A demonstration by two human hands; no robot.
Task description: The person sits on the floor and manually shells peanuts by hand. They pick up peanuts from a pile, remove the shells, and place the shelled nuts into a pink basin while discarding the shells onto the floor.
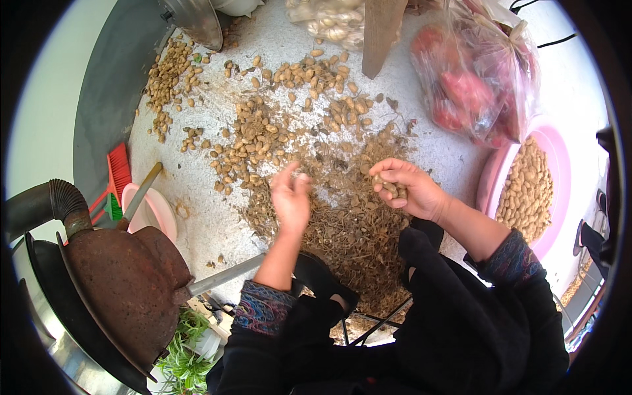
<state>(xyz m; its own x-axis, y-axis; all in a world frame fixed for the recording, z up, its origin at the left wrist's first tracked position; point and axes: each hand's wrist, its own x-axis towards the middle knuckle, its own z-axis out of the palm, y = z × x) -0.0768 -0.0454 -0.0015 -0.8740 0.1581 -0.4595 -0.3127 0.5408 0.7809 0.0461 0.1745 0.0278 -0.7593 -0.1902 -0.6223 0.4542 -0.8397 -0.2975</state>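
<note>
My right hand [412, 186] is curled around a few unshelled peanuts [392, 187], held above a heap of dry stems and leaf litter [358, 237]. To its left, my left hand [290, 197] hovers over the litter with fingers apart. That hand is blurred, and I see nothing in it. Loose peanuts [254, 133] lie scattered on the floor beyond my hands, some mixed with soil and debris. More of them form a pile [170, 74] against the dark wall base at the far left.
A pink basin [486, 182] full of peanuts [526, 187] stands at right. Behind it sits a plastic bag of reddish tubers [466, 89]. A wooden leg [380, 37] stands at the back. Rusty stove [123, 281], red brush [118, 170] and smaller pink basin [165, 212] occupy the left.
</note>
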